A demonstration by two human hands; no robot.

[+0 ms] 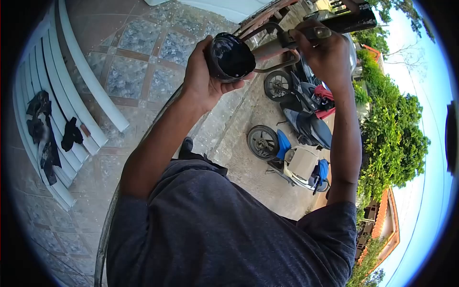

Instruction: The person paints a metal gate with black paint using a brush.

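Observation:
My left hand (pixel 203 76) is wrapped round a dark round cup (pixel 233 56) with glossy black liquid inside, its opening facing the camera. Just past the cup, my right hand (pixel 325 50) is closed at a reddish-brown metal tube (pixel 272 48) with curved rods beside it. What its fingers pinch is too small and too covered to name. A thick bar (pixel 351 20) with a black, glossy surface runs behind and above the right hand.
Pale long strips (pixel 91 83) lie on the tiled floor (pixel 126 79), with black-stained cloths (pixel 42 129) on some. Parked motorcycles (pixel 299 165) stand on the paved ground beyond. Green trees (pixel 397 138) and a tiled-roof house (pixel 385 229) are farther off.

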